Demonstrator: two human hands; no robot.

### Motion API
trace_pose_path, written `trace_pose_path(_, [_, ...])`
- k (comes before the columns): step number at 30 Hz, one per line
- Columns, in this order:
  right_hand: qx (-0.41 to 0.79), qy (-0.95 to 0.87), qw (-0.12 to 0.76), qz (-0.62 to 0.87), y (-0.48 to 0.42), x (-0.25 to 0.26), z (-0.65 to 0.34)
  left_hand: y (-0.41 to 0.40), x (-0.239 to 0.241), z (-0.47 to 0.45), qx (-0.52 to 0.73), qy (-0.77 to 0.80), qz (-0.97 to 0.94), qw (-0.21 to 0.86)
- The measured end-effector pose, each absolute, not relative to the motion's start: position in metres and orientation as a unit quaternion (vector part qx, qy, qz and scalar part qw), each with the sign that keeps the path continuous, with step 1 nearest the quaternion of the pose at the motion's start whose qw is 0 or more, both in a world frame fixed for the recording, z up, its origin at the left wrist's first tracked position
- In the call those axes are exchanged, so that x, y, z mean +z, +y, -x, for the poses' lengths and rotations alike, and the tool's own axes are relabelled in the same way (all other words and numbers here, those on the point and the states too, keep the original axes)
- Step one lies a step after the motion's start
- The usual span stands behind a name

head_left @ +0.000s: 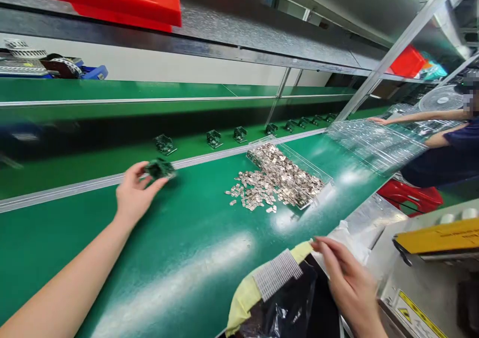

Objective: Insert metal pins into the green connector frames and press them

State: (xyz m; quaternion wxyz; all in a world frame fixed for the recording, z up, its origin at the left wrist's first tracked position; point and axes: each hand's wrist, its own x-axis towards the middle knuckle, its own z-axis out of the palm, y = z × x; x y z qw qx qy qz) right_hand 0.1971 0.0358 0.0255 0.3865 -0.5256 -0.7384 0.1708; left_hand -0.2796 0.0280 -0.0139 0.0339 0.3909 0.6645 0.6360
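My left hand (136, 191) pinches a small green circuit board assembly (160, 168) between thumb and fingers, above the table near the conveyor's metal rail. The assembly is blurred. My right hand (346, 273) is at the lower right, its thumb and fingertips pressed together by the end of a yellow tape strip (243, 295). Whether a small piece sits in those fingertips, I cannot make out. Beside the tape lies a grey ridged strip (277, 274) over a black plastic bag (286, 308). Ahead, small metal pieces (256, 191) spill from a clear tray (316, 196).
Several similar board assemblies (214, 138) stand in a row on the green conveyor (112, 158). A red bin (116, 1) rests on the shelf above. At right are a machine with a yellow part (437, 238), a red stool (411, 196) and a co-worker (437, 143) beside clear trays.
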Motion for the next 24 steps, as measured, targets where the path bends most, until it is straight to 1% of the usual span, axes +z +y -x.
trace_pose_path(2, [0.189, -0.796, 0.349, 0.457, 0.085, 0.026, -0.138, 0.028, -0.03, 0.342, 0.629, 0.721, -0.273, -0.096])
trace_pose_path(3, [0.166, -0.819, 0.326, 0.442, 0.111, 0.026, -0.109, 0.029, -0.034, 0.368, 0.618, 0.739, -0.237, -0.127])
trace_pose_path(4, [0.142, -0.842, 0.276, 0.441, 0.136, 0.026, -0.083, 0.031, -0.037, 0.39, 0.599, 0.758, -0.211, -0.147])
trace_pose_path(7, [0.112, -0.861, 0.22, 0.445, 0.198, 0.022, -0.023, 0.043, -0.036, 0.435, 0.542, 0.804, -0.189, -0.153])
trace_pose_path(9, [0.091, -0.864, 0.197, 0.454, 0.225, 0.015, 0.002, 0.05, -0.033, 0.451, 0.52, 0.818, -0.202, -0.141])
trace_pose_path(13, [0.071, -0.866, 0.164, 0.467, 0.244, 0.0, 0.024, 0.059, -0.034, 0.463, 0.487, 0.829, -0.243, -0.129])
trace_pose_path(17, [0.09, -0.864, 0.149, 0.473, 0.249, -0.004, 0.025, 0.045, -0.036, 0.469, 0.463, 0.831, -0.273, -0.147])
trace_pose_path(20, [0.117, -0.86, 0.143, 0.476, 0.261, -0.003, 0.021, 0.011, -0.032, 0.484, 0.442, 0.836, -0.258, -0.198])
trace_pose_path(22, [0.157, -0.848, 0.15, 0.483, 0.274, -0.004, 0.018, -0.018, -0.028, 0.501, 0.429, 0.841, -0.219, -0.245])
trace_pose_path(24, [0.192, -0.827, 0.138, 0.51, 0.288, -0.007, 0.016, -0.047, -0.024, 0.523, 0.418, 0.843, -0.167, -0.296])
